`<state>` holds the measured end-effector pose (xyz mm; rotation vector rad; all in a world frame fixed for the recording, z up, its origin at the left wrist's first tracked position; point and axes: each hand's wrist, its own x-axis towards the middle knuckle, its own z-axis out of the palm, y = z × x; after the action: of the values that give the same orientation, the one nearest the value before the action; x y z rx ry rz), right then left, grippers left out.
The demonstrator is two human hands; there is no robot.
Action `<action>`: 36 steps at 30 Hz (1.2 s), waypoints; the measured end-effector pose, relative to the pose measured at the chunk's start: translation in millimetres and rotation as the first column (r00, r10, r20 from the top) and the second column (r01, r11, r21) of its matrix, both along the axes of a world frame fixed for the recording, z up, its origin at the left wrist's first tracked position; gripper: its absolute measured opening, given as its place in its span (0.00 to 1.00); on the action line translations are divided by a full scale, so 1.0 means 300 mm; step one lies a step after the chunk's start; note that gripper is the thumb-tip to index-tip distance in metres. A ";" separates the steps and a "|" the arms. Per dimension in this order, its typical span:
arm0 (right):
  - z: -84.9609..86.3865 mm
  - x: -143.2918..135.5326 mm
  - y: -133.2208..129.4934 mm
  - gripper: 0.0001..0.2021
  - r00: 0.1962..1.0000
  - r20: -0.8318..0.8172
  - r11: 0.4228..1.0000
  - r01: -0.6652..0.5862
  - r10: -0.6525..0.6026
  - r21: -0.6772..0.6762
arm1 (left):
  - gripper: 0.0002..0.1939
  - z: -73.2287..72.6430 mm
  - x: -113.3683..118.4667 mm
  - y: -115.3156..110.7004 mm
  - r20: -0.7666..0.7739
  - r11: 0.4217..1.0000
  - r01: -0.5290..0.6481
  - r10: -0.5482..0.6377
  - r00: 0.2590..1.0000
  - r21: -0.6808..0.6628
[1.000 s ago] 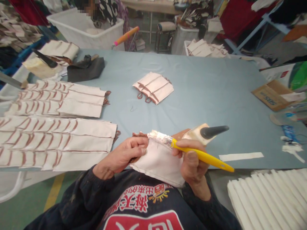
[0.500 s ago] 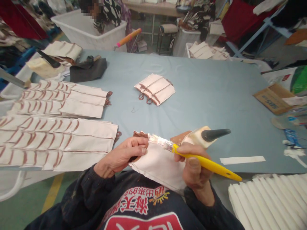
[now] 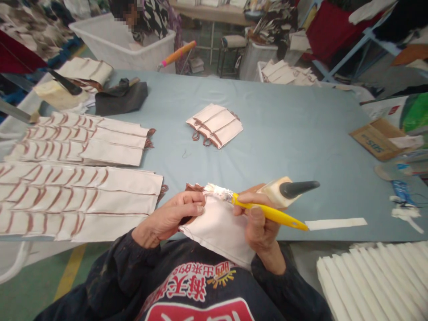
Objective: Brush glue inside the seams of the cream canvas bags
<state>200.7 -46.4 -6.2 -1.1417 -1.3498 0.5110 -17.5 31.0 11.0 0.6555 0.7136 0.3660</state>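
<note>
My left hand (image 3: 177, 211) is closed on the left edge of a cream fabric piece (image 3: 217, 227) with a brown lining, held against the table's front edge. In my right hand (image 3: 261, 223) is a paintbrush (image 3: 270, 214) with a yellow handle. Its bristles, coated in white paste, lie along the top edge of the cream piece, close to my left fingertips. Just beyond my right hand stands a pale bottle (image 3: 276, 191) with a black nozzle that points right. Part of the cream piece is hidden behind my right hand.
Overlapping rows of cream pieces (image 3: 117, 191) cover the table's left side. A small stack (image 3: 217, 125) lies mid-table. A white strip (image 3: 336, 223) and a cardboard box (image 3: 377, 138) are on the right. White rolls (image 3: 374, 276) stand lower right. A person (image 3: 154, 20) leans over a white bin (image 3: 123, 47).
My right hand has moved left with the paintbrush, and its bristles have slid left along the top edge of the cream piece. My left hand keeps its hold.
</note>
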 end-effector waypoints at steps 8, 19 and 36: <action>-0.026 -0.035 0.085 0.10 0.915 0.331 0.970 0.241 -0.231 0.012 | 0.22 0.004 0.011 0.014 0.012 0.999 0.036 -0.037 0.999 0.032; 0.051 -0.026 -0.010 0.13 0.968 -0.057 0.969 0.247 -0.246 0.025 | 0.19 0.007 -0.013 0.027 0.002 0.999 -0.047 0.047 0.999 0.028; 0.017 -0.073 0.086 0.15 0.980 0.030 0.980 0.197 -0.197 0.009 | 0.22 0.008 -0.037 0.007 0.001 0.998 -0.068 0.068 0.998 -0.005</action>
<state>178.7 -20.7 -1.1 -1.2671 -1.2471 0.3464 -28.5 33.2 13.3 0.6273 0.7362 0.4268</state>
